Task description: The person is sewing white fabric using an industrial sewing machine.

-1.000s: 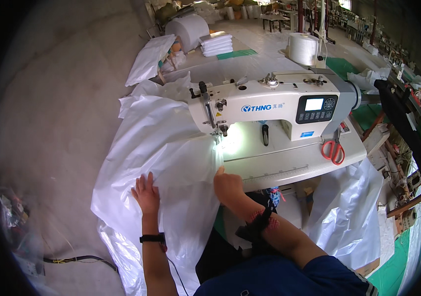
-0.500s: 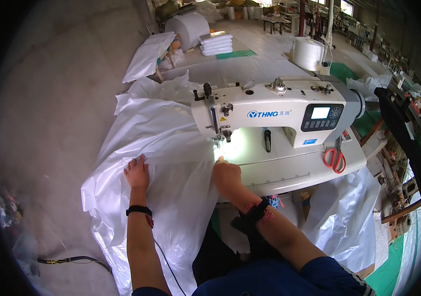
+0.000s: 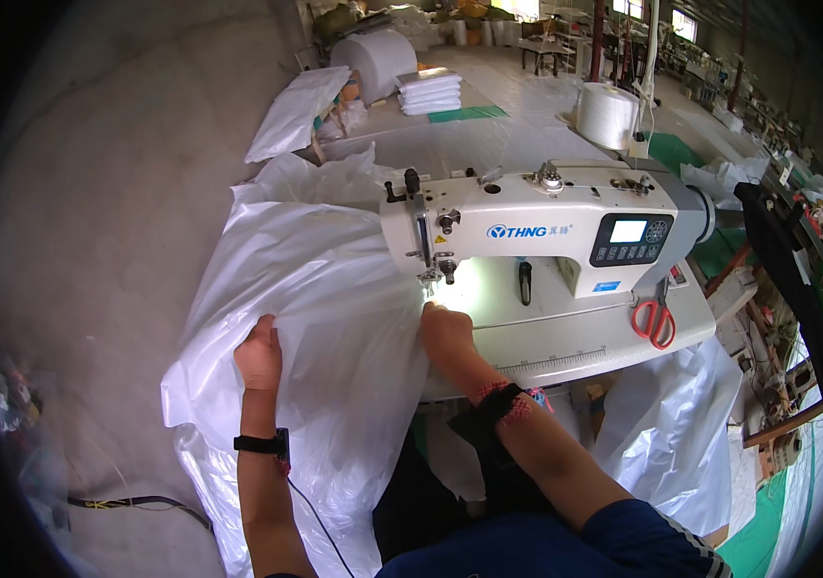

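A large sheet of thin white plastic [image 3: 325, 385] spreads over the left side of the work table and hangs down toward me. With its fingers curled in, my left hand [image 3: 259, 354] is closed on a fold of this sheet. My right hand [image 3: 447, 334] pinches the sheet's edge just in front of the needle and presser foot [image 3: 431, 279] of a white sewing machine [image 3: 517, 217]. A bright lamp lights the spot by those fingertips, washing out the detail there. The right thumb is hidden.
Black thread snips [image 3: 525, 281] lie on the machine bed, and red-handled scissors [image 3: 654, 323] rest at its right end. Behind the machine stands a big white thread cone [image 3: 607, 116]. Folded white sheets [image 3: 429, 91] and a large white roll [image 3: 373, 63] are farther back.
My left hand has gone from lying flat with spread fingers to gripping the sheet, lifting a fold slightly. The right hand stays by the needle. The whole view has shifted a little.
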